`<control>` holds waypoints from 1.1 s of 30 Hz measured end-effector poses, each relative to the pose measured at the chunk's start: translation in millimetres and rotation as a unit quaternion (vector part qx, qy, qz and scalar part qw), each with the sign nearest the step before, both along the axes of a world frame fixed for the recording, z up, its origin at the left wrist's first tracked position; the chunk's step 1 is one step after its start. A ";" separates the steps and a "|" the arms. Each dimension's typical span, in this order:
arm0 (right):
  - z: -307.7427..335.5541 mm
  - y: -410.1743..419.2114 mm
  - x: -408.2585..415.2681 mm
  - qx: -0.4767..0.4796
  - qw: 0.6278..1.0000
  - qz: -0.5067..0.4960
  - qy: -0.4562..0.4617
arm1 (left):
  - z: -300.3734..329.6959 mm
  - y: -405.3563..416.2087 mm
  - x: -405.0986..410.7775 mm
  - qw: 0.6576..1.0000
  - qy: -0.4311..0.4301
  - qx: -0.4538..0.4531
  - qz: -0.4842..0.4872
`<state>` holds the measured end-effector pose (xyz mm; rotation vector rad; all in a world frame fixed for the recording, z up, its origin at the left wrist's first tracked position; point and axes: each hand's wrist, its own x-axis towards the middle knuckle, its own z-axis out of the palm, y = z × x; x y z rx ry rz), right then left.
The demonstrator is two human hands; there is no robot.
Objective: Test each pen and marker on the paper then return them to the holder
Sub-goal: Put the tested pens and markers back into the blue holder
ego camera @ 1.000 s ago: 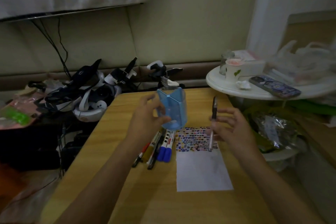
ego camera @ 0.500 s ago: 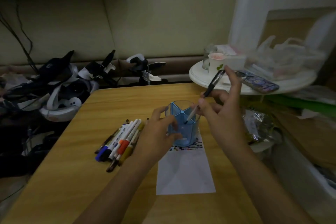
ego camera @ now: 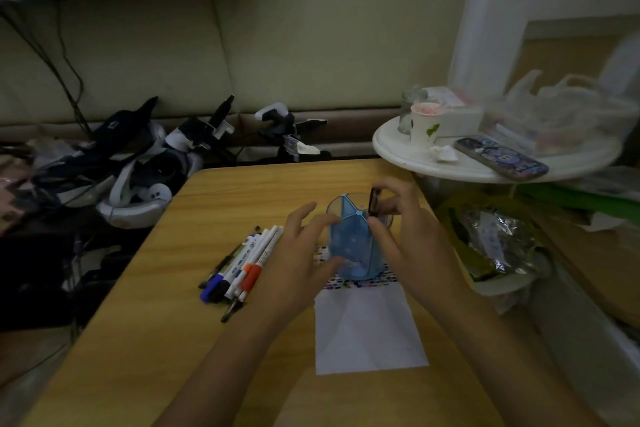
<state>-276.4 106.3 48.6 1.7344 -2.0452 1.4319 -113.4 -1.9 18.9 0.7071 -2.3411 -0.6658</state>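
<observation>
White paper (ego camera: 369,329) nearest on the table (ego camera: 145,340), blue holder (ego camera: 355,243) standing on its scribbled far end, left hand (ego camera: 301,263) curled round holder's side, right hand (ego camera: 403,236) pinching a dark pen (ego camera: 374,202) upright in it, loose markers (ego camera: 242,263) lying left.

1. A single head view is given, looking forward and down from above the near edge of the yellow wooden table (ego camera: 242,191).
2. The tabletop is seen close; the pale padded wall (ego camera: 311,45) is faced beyond.
</observation>
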 end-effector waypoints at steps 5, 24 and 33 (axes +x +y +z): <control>-8.1 0.2 0.4 0.029 0.999 0.008 0.038 | -6.0 -16.2 52.5 0.996 -0.061 -0.035 0.059; -26.9 20.7 15.8 -0.017 0.996 -0.032 0.077 | -25.9 -9.7 55.6 0.932 -0.258 -0.255 -0.018; -38.4 19.8 34.9 0.111 0.989 0.047 0.089 | -12.1 -3.2 53.7 0.958 -0.113 -0.265 0.004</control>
